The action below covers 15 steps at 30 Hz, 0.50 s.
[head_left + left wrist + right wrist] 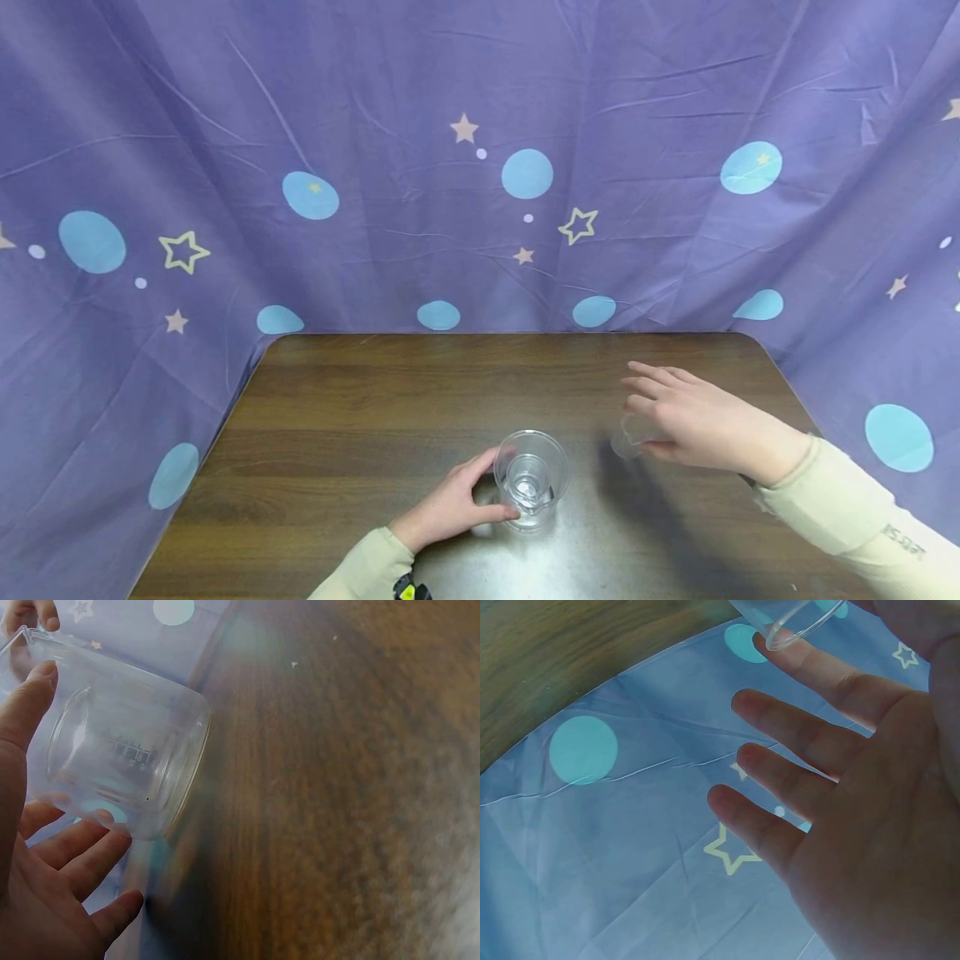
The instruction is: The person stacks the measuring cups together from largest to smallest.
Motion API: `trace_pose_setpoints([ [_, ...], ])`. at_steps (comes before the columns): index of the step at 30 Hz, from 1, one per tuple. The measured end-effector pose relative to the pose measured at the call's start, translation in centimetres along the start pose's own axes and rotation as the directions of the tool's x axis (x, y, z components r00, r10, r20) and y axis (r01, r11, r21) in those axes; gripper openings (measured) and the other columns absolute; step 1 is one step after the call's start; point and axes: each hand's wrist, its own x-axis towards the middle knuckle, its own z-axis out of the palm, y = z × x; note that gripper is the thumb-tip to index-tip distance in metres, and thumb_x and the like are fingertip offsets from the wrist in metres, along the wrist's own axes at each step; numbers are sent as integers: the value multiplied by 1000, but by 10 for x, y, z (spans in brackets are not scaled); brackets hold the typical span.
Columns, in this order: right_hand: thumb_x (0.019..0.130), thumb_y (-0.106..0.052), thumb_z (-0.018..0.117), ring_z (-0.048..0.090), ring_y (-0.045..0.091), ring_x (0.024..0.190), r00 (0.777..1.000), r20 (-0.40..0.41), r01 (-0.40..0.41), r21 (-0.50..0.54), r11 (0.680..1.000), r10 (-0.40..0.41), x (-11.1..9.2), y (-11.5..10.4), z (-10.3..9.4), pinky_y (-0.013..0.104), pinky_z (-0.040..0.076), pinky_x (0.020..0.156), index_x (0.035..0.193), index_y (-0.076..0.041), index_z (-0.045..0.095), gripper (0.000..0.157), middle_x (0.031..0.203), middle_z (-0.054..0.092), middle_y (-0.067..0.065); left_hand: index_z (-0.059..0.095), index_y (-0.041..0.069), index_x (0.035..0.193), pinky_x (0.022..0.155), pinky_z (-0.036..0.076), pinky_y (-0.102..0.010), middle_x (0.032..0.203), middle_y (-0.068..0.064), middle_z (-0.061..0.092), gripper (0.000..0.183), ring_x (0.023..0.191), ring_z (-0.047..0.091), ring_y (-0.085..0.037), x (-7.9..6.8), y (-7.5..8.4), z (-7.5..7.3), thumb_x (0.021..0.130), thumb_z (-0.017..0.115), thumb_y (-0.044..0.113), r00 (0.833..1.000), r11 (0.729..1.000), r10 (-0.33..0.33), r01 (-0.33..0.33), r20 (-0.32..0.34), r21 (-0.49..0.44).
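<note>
A large clear glass beaker (562, 475) stands on the wooden table, and a smaller beaker (112, 754) with printed graduation marks sits inside it. My left hand (461, 497) holds the large beaker from its left side, thumb on the near wall and fingers round the far wall. Off to the right, my right hand (693, 417) pinches a small clear glass beaker (626, 442) between thumb and index finger, apart from the large one. In the right wrist view, part of this small beaker (799, 626) shows at the top edge, and the other fingers are spread out.
The brown wooden table (360, 400) has rounded far corners. A purple curtain (390, 167) with stars and blue dots hangs behind it and at both sides. The right arm casts a shadow on the tabletop.
</note>
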Motion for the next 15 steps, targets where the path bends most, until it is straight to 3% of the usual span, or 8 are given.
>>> trace_pose_setpoints([
  [11, 70, -24, 94, 56, 45, 131, 1000, -1, 18, -18, 1000, -18, 11, -6, -7, 58, 49, 104, 99, -12, 68, 41, 124, 68, 15, 48, 19, 154, 116, 42, -45, 147, 0, 61, 81, 132, 58, -19, 0, 0, 0, 86, 85, 40, 1000, 999, 28, -28, -2, 14],
  [15, 70, -24, 94, 57, 45, 131, 1000, 7, 27, -24, 999, -26, 16, -9, -10, 57, 49, 105, 99, -12, 67, 41, 124, 68, 14, 48, 21, 154, 117, 41, -44, 146, 3, 61, 81, 132, 58, -17, 0, 0, 0, 85, 86, 40, 1000, 1000, 11, -11, 0, 5],
])
